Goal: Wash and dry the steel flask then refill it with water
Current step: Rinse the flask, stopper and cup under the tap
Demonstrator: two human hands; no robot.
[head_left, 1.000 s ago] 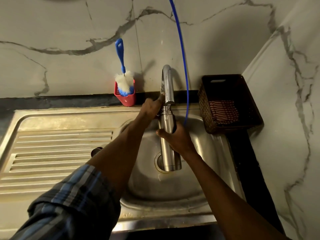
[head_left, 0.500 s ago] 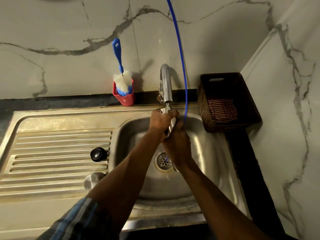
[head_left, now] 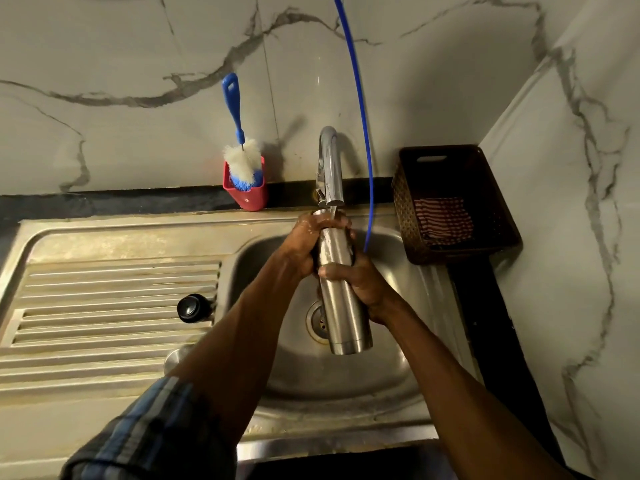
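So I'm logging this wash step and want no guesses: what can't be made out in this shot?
Head view, the only one:
- Mouth of the tall steel flask: covered by the left hand under the chrome tap, so water going in is unclear.
- Round steel object on the drainboard: mostly behind the left forearm.
- Sink drain: partly behind the flask.
- Right hand: fingertips hidden behind the flask.
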